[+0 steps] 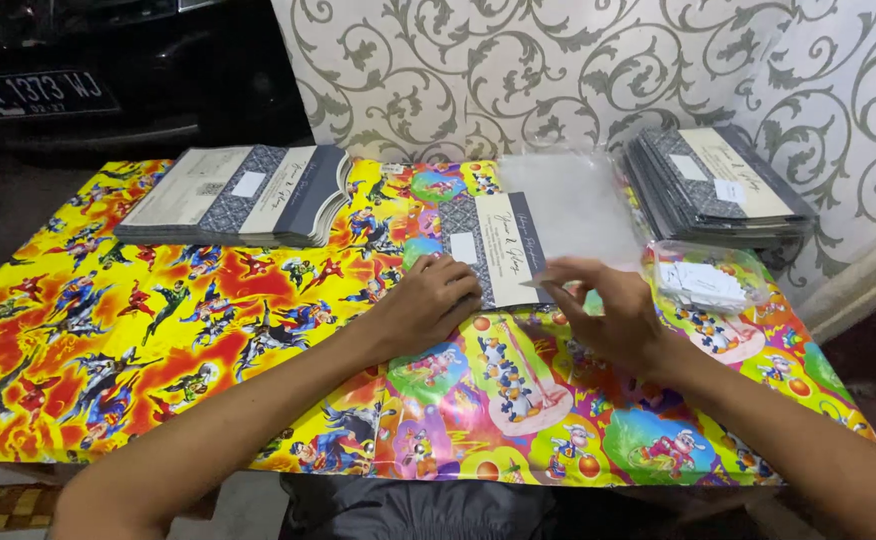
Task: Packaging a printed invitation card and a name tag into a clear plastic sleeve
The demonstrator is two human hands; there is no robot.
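From the head camera, the person is working at a low table (108, 400) covered in bright cartoon-print paper. The left hand (426, 305) is lying flat, fingers loosely together, pressing on the lower left corner of a folded card (503, 250), grey patterned on one side and cream on the other, which sits near the middle of the table. The right hand (608, 315) is hovering just right of it with fingers spread fairly wide, the thumb and forefinger touching the card's lower right edge; it is pinching lightly at most, not gripping.

Judging by this, the step in hand is the steadying and picking up of a single card. The next move would seem to call for a firmer pinch from the right hand while the left keeps the card from sliding.

Behind the card a clear plastic sleeve stack (568, 200) is lying against the wall, hard to make out because it is see-through and glaring. A fanned pile of like cards (243, 195) is resting at the back left, and another pile (718, 185) at the back right. Near the right hand sits a clear bag of small white slips (706, 282), possibly labels; the view is too soft to tell. The person's forearms are cut off at the lower edge.
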